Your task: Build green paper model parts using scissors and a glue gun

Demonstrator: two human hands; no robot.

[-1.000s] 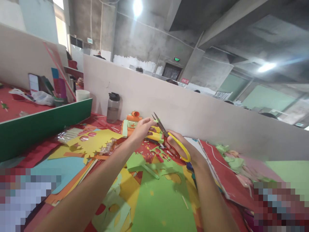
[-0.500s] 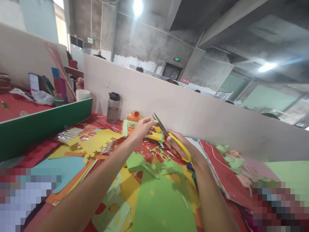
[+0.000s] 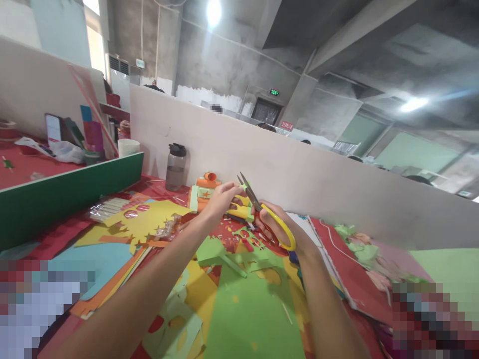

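My right hand (image 3: 275, 222) grips yellow-handled scissors (image 3: 280, 227), their blades pointing up and to the left with a small gap at the tips. My left hand (image 3: 224, 199) pinches a small piece of green paper (image 3: 244, 186) right at the blades. Behind my left hand lies a craft of orange paper rolls (image 3: 207, 183) with light green strips and a star, and yellow rolls (image 3: 239, 212) show beside it. Below both hands, small paper scraps (image 3: 243, 239) litter the red table. Green paper sheets (image 3: 254, 309) are spread nearer to me.
A water bottle (image 3: 175, 167) stands against the white partition (image 3: 239, 144). To the left are yellow cut paper (image 3: 149, 219), a plastic-wrapped bundle of sticks (image 3: 110, 208) and a green divider (image 3: 71, 199). Crumpled green paper (image 3: 362, 249) lies at the right.
The scissor blades have spread slightly wider and shifted a little against the green piece. Both hands have stayed almost in place.
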